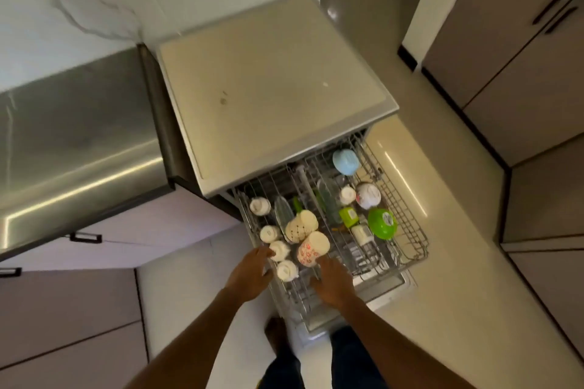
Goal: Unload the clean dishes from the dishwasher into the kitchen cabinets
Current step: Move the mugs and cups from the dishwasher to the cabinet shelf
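wire rack out, both hands reaching for the near cups

wire rack (pixel 410 224) pulled out of the dishwasher (pixel 271 98), loaded with upturned cups and bottles, nothing lifted yet by the look of it. kitchen cabinets (pixel 518 50) well apart from the rack, across the floor (pixel 442 278) to the right and along the left wall.

left hand (pixel 249 275) at the near left edge of the rack, fingers (pixel 264 252) loosely spread and only lightly bent, tips touching or just beside a small white cup (pixel 279 250); not closed round it. right hand (pixel 331 283) over the front wires, fingers (pixel 325 262) fairly straight and narrow, reaching toward the floral cup (pixel 313 249); contact at the rim hard to make out, so cannot tell whether touching. holding nothing, as far as visible.

to do this well, probably: take one cup per hand, gripping round the body rather than pinching the rim. lift straight up off the tines before swinging away, since the patterned cream cup (pixel 301 226) sits touching the floral one and the other small white cups (pixel 287 270) crowd close. keep wet glaze in mind; firm wrap, not fingertip hold. leave the green bowl (pixel 381 223), blue cup (pixel 346 162) and the glass pieces at the back for later, working from the near row outward to avoid knocking things while reaching over.
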Demonstrator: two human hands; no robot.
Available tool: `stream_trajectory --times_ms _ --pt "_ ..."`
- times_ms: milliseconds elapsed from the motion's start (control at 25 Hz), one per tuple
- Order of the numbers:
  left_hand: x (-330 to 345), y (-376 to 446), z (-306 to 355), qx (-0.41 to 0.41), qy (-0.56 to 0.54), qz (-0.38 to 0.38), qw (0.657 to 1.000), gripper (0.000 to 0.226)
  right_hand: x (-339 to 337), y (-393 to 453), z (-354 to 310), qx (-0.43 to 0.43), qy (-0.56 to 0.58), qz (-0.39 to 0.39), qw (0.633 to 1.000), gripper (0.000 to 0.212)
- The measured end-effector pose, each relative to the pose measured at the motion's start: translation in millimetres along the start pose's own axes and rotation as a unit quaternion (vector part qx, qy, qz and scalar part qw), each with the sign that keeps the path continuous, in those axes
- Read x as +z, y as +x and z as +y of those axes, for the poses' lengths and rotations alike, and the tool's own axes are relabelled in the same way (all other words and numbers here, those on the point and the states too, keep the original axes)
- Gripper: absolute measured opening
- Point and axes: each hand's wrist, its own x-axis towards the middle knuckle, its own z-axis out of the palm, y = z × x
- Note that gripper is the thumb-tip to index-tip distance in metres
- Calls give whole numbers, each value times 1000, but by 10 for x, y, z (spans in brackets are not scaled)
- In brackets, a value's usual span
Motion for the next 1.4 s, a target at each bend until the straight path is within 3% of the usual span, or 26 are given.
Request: stream_trajectory --times_ms 320,480,600,800,920,1080,1240,1400 --pt "514 1337 90 -30 -37 14 999 77 330 997 295 112 195 84 971 92" --pt "743 1886 49 -26 -20 -3 999 92 480 1360 408 142 235 65 959 85" --pt "842 2117 -41 -18 9 5 1000 98 617 1448 504 146 234 75 958 93" --pt "815 2289 -229 24 46 27 998 92 722 1458 590 123 247 109 955 92" --pt "657 2262 -198 48 46 26 997 92 699 1319 576 96 278 161 942 90" --pt "487 1902 -36 85 -76 64 991 91 475 1103 539 91 352 199 910 85" --pt "289 1330 232 101 -130 115 980 88 113 741 411 83 385 266 880 85" --pt "-88 791 564 114 -163 153 968 79 -281 316 175 15 389 318 864 84"
